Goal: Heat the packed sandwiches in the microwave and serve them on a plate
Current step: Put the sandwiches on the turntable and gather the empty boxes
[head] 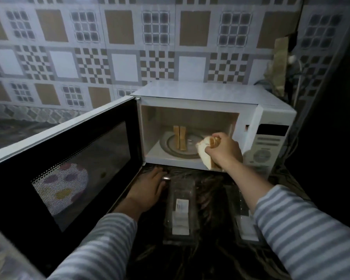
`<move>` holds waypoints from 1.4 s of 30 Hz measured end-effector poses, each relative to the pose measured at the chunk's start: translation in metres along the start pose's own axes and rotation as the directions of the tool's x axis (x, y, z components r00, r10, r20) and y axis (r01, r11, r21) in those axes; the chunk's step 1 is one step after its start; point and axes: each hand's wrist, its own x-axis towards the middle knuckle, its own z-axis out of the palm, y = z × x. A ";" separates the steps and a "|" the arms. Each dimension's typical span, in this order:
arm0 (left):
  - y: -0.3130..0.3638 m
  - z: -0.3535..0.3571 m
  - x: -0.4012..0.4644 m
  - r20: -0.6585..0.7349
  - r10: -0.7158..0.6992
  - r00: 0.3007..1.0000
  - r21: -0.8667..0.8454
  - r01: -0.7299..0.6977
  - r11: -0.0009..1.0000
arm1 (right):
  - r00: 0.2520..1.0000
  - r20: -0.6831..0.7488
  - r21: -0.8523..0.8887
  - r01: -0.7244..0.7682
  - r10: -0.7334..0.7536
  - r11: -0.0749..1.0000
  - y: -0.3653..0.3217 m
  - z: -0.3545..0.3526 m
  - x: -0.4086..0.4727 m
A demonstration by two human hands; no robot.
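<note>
At the far left, the microwave door (69, 168) stands wide open and swings out toward the near left, its dark window showing a fine mesh. Just right of the door's lower edge, the left hand (148, 190) lies palm down on the dark counter (208, 190), with the fingers straight, close together and pointing toward the microwave (200, 93); they hold nothing. Its forearm, in a striped sleeve (101, 243), comes from the near side and goes forward under the door. Right of this hand, an empty clear plastic box (180, 211) with a white label lies on the counter, and a second clear box (245, 217) lies further right, partly behind the right arm. Inside the open microwave, two sandwich halves (179, 137) stand upright side by side on the round glass plate (171, 145), close to its middle. At the right front of the opening, the right hand (222, 151) holds another sandwich (205, 154), white bread with a filling seen at the top edge. The fingers and thumb are curled around its upper part, and the lower corner of the bread hangs down over the front edge of the oven floor. The right arm is stretched forward and a little to the left, with the wrist bare and the striped sleeve pushed back. At the right of the microwave is the white control panel (267, 144) with a dark display.
</note>
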 end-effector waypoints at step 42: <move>-0.046 0.054 0.030 0.097 0.140 0.985 -0.099 -0.130 0.987 | 0.992 0.057 -0.104 -0.110 0.116 0.988 0.008 0.097 0.082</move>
